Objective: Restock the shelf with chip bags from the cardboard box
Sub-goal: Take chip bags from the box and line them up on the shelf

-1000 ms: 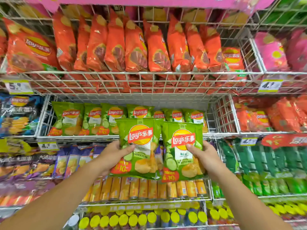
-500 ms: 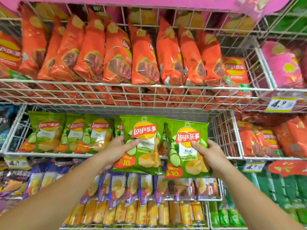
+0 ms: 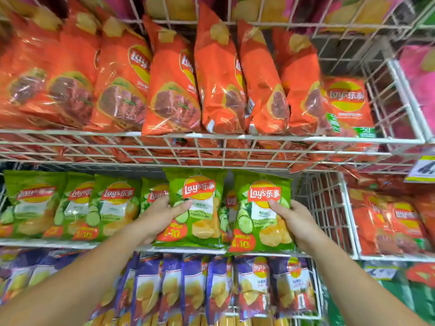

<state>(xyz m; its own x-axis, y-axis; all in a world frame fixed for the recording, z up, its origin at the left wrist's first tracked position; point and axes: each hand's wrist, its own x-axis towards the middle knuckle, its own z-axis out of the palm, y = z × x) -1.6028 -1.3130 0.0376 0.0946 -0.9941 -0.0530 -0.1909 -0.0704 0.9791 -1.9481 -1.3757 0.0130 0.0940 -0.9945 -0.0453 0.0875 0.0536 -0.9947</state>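
Left hand grips one green chip bag, right hand grips another green bag, fingers curled, both at the wire shelf front edge.

Orange bags stand packed in a row in the upper wire basket. Purple bags line the rack beneath. Far right sit blurred pink packs and a yellow price tag, its figure perhaps a 4.
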